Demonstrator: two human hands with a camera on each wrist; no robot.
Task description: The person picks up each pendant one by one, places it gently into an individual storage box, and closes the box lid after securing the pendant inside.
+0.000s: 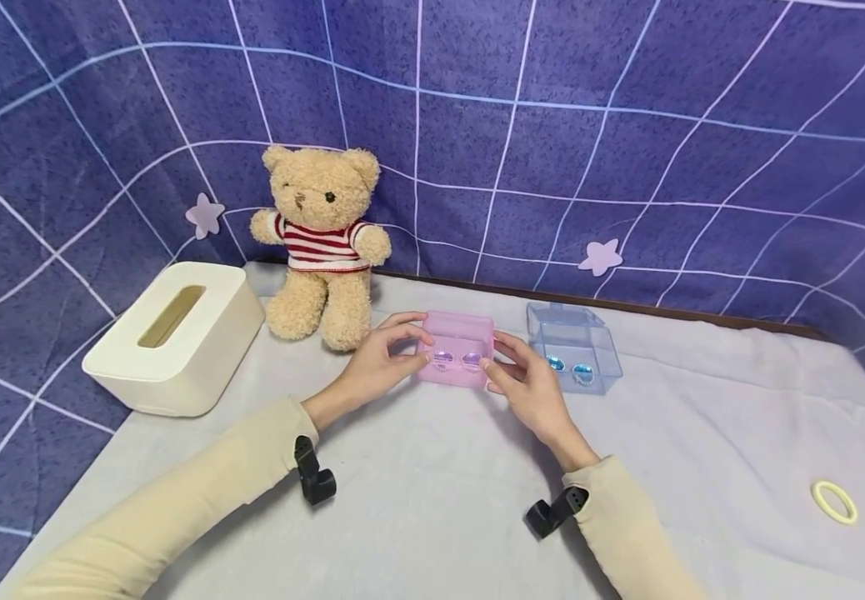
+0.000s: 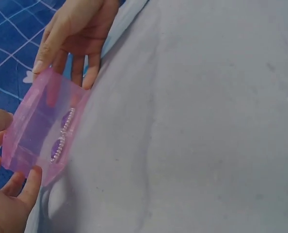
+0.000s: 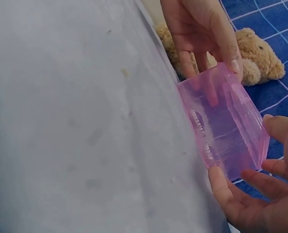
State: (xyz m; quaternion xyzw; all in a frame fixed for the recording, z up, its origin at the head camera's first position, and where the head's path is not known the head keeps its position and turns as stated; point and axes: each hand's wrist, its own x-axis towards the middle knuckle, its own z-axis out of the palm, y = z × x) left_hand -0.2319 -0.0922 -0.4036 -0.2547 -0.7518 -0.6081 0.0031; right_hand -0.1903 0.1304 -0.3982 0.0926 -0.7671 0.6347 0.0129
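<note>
A see-through pink plastic box (image 1: 458,324) is held between both hands above the pale cloth. My left hand (image 1: 380,360) grips its left side with thumb and fingers, while the right hand (image 1: 532,392) grips the opposite side. Inside lie two purple oval gems (image 2: 57,149) edged with small clear beads; in the right wrist view their beaded edges (image 3: 198,123) show through the wall. Right of it stands a see-through blue box (image 1: 599,354) with its lid tilted back, holding two blue oval gems (image 1: 582,374). Whether the pink lid is raised I cannot tell.
A teddy bear (image 1: 323,217) in a striped shirt sits behind the left hand. At the left stands a white tissue box (image 1: 177,337). A pale yellow ring (image 1: 834,502) lies far right. Behind the table (image 1: 440,517) hangs a blue gridded cloth (image 1: 462,133).
</note>
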